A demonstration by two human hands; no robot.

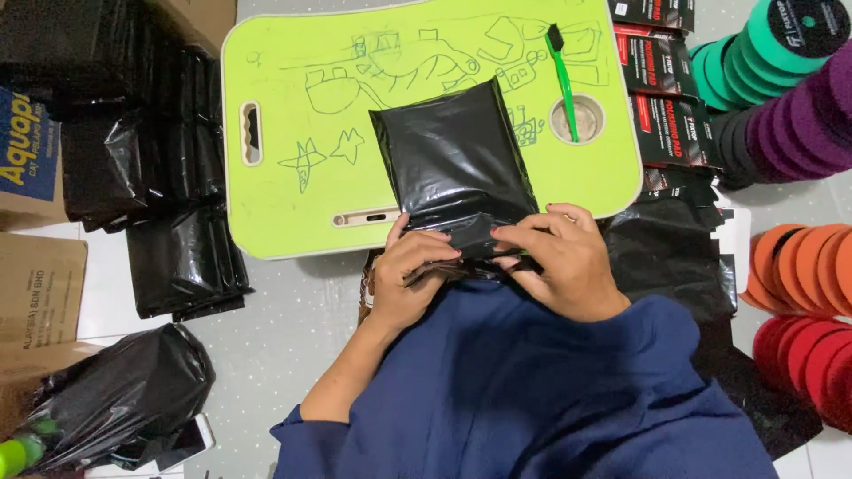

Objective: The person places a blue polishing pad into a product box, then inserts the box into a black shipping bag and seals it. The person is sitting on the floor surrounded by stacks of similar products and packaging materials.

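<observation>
Because the black plastic mailer bag [454, 164] lies flat on the lime-green surface [293, 213] with its open end drawn over the near edge, that end is brought within reach of both hands and the rest of its weight is carried by the surface. In the head view, the flap at the near end is pinched between the two hands, apparently so that it can be folded over and pressed down. The left hand [404, 279] is curled, its fingers [435, 253] pressed together on the flap, with the thumb hidden beneath. The right hand [559, 262] is set against it from the other side, its fingers [524, 232] bent and closed on the same fold; no gap between them is seen. A green brush [565, 84] is laid across a round recess at the far right of the surface, well apart from the hands. Filled black bags [182, 257] are stacked on the floor to the left, and stacks of coloured foam pads [799, 257] are kept to the right, near at hand.
</observation>
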